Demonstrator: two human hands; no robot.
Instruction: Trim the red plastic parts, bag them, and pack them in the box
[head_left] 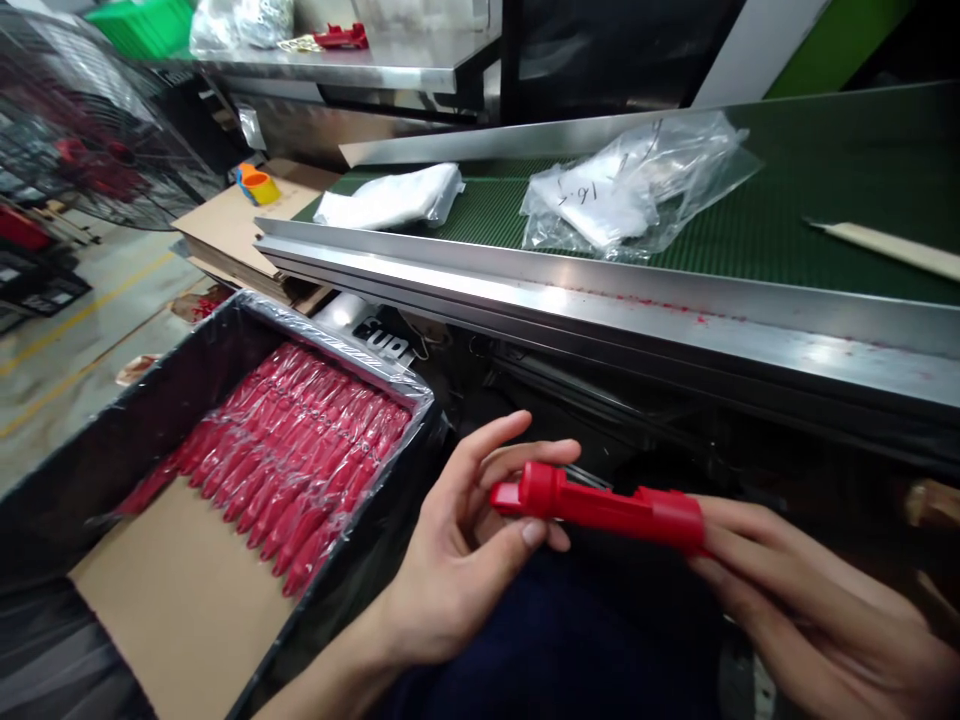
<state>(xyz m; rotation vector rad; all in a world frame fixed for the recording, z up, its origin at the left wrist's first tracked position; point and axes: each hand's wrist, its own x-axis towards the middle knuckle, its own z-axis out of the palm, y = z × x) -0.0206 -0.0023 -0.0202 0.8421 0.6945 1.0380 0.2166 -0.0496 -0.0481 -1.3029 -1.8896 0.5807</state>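
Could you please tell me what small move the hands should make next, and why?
I would probably firm up the left hand around its end of the red part, since the right hand grips the opposite end while the left looks only loosely curled.

You are in a factory workshop: green conveyor belt (491,205) at far right, box (135,430) of bagged red parts (300,450) (neatly rowed) near left, large fan (97,140) far left.

Long red part (600,508) with a notched upper side, nearly level, between left hand (454,565) and right hand (802,590)
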